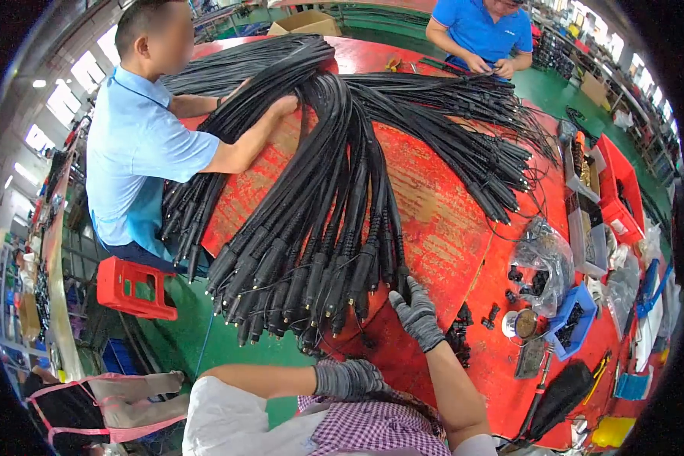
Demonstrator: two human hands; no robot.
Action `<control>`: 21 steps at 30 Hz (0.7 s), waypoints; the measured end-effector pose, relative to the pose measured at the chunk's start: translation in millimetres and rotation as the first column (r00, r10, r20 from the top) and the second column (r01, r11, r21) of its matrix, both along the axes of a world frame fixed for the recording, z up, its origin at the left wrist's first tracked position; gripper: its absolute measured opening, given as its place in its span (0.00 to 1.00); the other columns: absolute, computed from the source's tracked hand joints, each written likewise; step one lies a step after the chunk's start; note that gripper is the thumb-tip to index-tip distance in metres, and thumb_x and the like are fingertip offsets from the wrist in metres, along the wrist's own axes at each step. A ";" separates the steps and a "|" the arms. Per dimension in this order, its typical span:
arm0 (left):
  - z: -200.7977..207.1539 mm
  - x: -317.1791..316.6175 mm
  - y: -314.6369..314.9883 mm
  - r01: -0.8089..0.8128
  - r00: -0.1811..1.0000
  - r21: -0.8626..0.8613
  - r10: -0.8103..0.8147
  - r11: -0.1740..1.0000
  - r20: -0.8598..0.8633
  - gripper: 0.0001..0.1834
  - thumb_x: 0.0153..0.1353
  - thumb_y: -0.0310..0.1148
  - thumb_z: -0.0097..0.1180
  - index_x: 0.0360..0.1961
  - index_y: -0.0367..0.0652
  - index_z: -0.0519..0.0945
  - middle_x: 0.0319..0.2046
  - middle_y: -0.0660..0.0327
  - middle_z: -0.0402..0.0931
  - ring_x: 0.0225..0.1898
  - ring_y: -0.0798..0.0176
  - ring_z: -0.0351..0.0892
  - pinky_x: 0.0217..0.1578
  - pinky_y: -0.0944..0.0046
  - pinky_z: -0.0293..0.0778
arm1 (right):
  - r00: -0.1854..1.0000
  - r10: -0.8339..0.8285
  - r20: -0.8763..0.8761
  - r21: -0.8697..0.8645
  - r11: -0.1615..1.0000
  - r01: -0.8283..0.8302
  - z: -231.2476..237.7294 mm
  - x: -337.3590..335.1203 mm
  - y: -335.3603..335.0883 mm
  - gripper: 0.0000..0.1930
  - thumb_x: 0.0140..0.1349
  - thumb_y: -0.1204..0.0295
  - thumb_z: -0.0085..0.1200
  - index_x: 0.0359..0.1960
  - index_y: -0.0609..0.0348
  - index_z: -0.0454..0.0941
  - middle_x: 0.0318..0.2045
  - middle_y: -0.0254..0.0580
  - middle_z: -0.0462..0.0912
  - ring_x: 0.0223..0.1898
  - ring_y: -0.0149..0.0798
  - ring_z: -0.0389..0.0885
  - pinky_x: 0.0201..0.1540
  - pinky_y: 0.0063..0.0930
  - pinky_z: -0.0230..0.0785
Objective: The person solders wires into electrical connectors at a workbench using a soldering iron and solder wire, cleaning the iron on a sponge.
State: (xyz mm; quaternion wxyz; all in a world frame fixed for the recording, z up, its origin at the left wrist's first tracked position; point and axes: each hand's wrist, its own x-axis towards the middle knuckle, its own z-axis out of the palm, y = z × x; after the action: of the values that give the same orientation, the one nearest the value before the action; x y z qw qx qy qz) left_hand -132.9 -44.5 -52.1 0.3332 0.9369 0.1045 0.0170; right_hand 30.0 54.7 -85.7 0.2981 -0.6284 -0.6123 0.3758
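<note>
A thick bundle of black cables (328,144) drapes across the red table, and its many handle-like ends (315,277) with small brass tips hang over the near edge. My right hand (418,318), in a grey knit glove, reaches up to the rightmost cable end (401,275). Its fingers are stretched out with the thumb apart, touching or very close to that end. My left hand (351,379), gloved the same way, is bent in against my checked apron (372,427), below the hanging ends. Its fingertips are partly hidden, and nothing shows clearly in it.
At left, a person in light blue (133,144) handles cables; another in blue (485,34) works across the table. Right of my hand lie black fittings (460,330), a solder spool (523,324), a blue bin (572,322) and a red bin (619,194). A red stool (135,287) stands left.
</note>
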 end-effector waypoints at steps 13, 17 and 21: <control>85.7 -23.0 78.3 -0.621 0.772 0.209 0.542 0.756 0.332 0.14 0.49 0.27 0.52 0.40 0.44 0.75 0.34 0.59 0.74 0.38 0.58 0.74 0.40 0.62 0.70 | 0.970 0.235 0.066 -0.337 0.920 -0.200 7.0 -24.1 -0.5 0.44 0.44 0.51 0.55 0.58 0.64 0.51 0.46 0.58 0.66 0.48 0.52 0.67 0.50 0.38 0.60; 87.8 -8.8 83.7 -0.588 0.804 0.319 0.494 0.743 0.331 0.14 0.48 0.29 0.51 0.40 0.43 0.74 0.34 0.60 0.74 0.39 0.59 0.73 0.43 0.61 0.68 | 0.965 0.196 0.176 -0.078 0.980 -0.184 -4.3 -11.1 -14.3 0.40 0.43 0.54 0.56 0.56 0.64 0.55 0.44 0.56 0.68 0.47 0.51 0.67 0.49 0.37 0.61; 89.2 3.4 88.3 -0.526 0.850 0.396 0.469 0.753 0.239 0.12 0.48 0.30 0.50 0.37 0.44 0.75 0.35 0.60 0.75 0.40 0.58 0.73 0.45 0.60 0.67 | 0.982 0.075 0.176 0.241 0.964 -0.117 18.7 7.8 -27.6 0.28 0.46 0.61 0.55 0.48 0.61 0.65 0.41 0.51 0.70 0.45 0.49 0.68 0.46 0.36 0.63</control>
State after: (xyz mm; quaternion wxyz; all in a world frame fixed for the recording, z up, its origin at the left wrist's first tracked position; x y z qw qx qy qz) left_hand -129.5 43.8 37.1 0.0980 0.9227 0.3225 0.1870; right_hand 37.8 27.1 -67.0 0.3045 -0.5843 -0.7072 0.2564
